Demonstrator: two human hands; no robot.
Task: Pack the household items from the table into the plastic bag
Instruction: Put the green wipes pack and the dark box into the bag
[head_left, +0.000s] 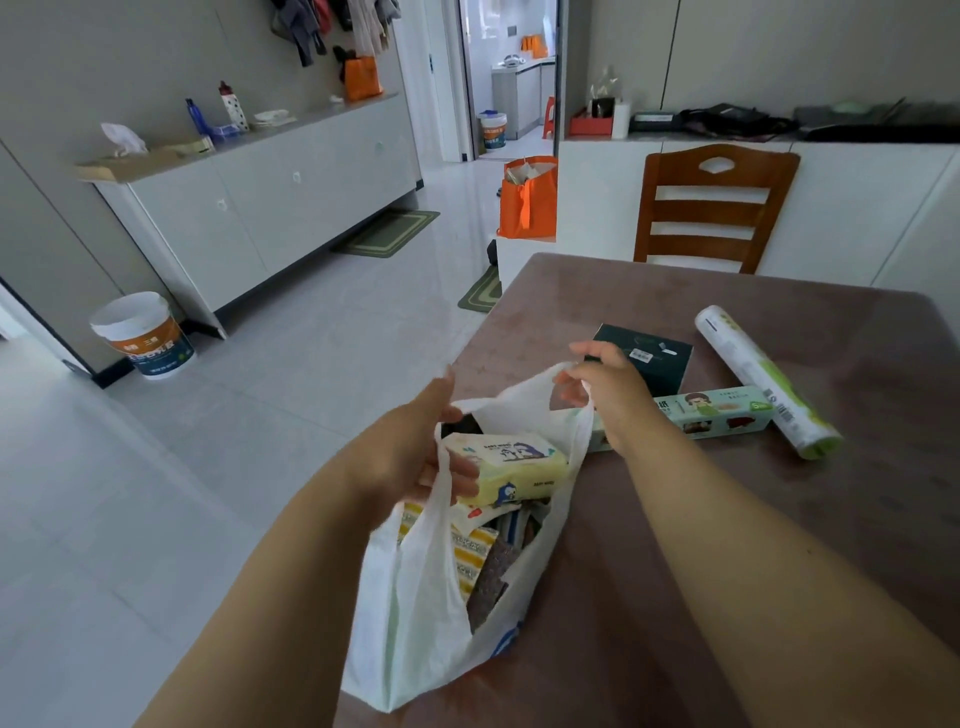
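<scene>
Long green box (711, 418) — left end hidden behind the right hand (605, 387) and bag handle; print too small to read
Dark box (644, 358) — near left corner covered by the same hand
Plastic bag (415, 613) contents, lower centre — mostly buried, kinds unclear
Forearms — cut off at bottom edge
Sideboard bottles, upper left — labels blurred

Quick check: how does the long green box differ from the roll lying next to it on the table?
The long green box is flat-sided and pale mint with a cartoon figure; the roll is round, white with lime-green print and a barcode. The box lies roughly crosswise, its near end hidden behind the right hand; the roll lies diagonally, fully visible. Both are long, rest on the table, and remain unpacked.
</scene>
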